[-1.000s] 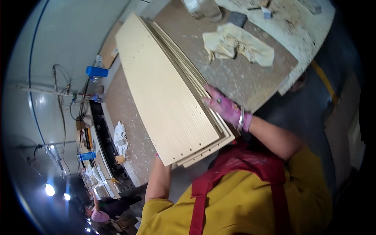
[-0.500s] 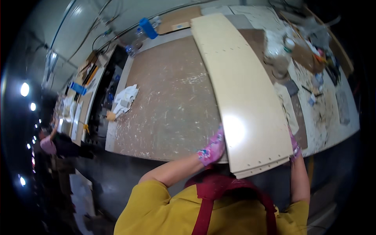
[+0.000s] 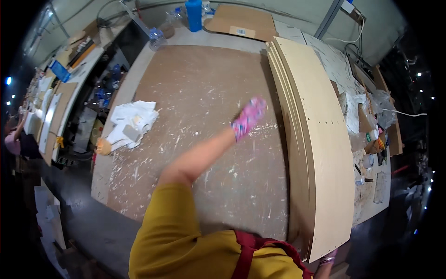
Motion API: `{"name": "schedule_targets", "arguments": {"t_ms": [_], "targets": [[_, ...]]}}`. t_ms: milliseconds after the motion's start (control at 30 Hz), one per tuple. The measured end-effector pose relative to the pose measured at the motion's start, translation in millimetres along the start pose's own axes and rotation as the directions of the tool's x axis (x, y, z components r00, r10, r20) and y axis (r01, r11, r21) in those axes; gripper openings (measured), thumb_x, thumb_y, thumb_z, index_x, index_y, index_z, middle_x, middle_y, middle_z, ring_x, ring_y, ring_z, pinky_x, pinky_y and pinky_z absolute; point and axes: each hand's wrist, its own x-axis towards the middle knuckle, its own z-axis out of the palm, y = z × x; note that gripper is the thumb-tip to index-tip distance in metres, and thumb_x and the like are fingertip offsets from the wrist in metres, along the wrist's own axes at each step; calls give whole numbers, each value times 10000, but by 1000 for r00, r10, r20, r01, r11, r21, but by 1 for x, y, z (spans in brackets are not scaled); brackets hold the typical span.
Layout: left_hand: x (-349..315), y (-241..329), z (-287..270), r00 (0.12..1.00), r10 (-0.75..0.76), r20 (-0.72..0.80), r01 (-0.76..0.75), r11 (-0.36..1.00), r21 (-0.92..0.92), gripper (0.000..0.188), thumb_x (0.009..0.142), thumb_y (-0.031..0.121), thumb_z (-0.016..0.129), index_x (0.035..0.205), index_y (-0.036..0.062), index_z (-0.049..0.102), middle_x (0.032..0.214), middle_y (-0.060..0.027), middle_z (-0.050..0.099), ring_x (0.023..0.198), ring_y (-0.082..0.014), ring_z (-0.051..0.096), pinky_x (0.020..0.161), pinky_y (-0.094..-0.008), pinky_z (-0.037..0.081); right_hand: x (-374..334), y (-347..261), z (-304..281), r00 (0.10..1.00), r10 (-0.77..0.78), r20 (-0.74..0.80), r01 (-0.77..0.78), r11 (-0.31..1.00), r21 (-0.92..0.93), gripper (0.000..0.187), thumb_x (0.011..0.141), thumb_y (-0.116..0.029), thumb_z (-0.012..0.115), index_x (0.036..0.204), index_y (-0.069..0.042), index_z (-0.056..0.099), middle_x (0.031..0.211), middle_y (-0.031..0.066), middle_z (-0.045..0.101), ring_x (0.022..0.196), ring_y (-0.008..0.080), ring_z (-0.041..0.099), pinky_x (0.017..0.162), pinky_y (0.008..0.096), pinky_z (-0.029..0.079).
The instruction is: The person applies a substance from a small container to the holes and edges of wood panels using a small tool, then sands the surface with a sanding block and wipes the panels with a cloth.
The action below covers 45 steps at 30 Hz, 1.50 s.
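A stack of several long, pale wooden panels (image 3: 325,139) with small holes lies lengthwise on the right part of the worktable (image 3: 209,153). Its layered edges show on the left side, and the near end reaches toward my body. My left hand (image 3: 249,118), in a pink floral glove, is over the brown tabletop, left of the stack and apart from it. Motion blurs its fingers. At the near end of the stack, my right hand (image 3: 329,257) shows only in part below the panel's corner; its fingers are hidden.
A white cloth (image 3: 134,118) with a grey block (image 3: 131,133) lies on the left. Cardboard (image 3: 244,21), a blue bottle (image 3: 194,15) and a clear plastic bottle (image 3: 157,39) are at the back. Bottles and tools clutter the right side. A person (image 3: 17,137) stands far left.
My left hand has left the stack's left side and moved forward over the tabletop. The stack now shows its layered left edges. The view has turned to the right.
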Motion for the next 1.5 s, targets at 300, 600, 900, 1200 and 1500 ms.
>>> {"name": "schedule_targets", "arguments": {"t_ms": [300,600,900,1200,1500], "targets": [[169,42,53,986,161,38,-155,816,557,599,993,395,411,1486,108,230,1461,-147,387,1315,-280,409,1058,-351,339,-142,63,-19,864,232,-446,-291,955,-66,567,994,-463,338,1339,-30,460,1279,115,558,1145,240,538,947,377,454],[168,31,102,969,242,-51,-204,899,388,885,903,489,570,1490,122,18,1366,-190,410,1165,-297,530,923,-464,510,-85,80,-14,930,178,-322,-214,973,-82,563,993,-464,344,1337,-36,468,1271,113,565,1142,234,540,945,373,455],[41,-5,136,1000,7,14,-14,756,654,819,916,678,307,1462,70,263,1475,-130,332,1367,-271,307,1133,-462,211,-13,112,-38,982,31,-184,-37,999,-31,560,992,-465,349,1335,-41,475,1262,111,571,1140,228,541,944,370,455],[65,-4,95,973,203,109,-230,851,472,836,908,650,399,1467,50,234,1473,-144,333,1329,-238,375,1098,-335,309,88,-134,82,908,-237,346,347,888,-303,654,960,-546,372,1346,-25,460,1323,112,528,1198,259,496,1000,377,390],[94,-23,117,953,272,-132,-165,833,529,756,950,577,341,1517,139,100,1529,-146,237,1413,-246,222,1147,-366,168,184,-172,318,774,109,623,111,946,-304,684,951,-581,366,1374,-47,430,1349,107,499,1161,212,528,968,336,443]]}}
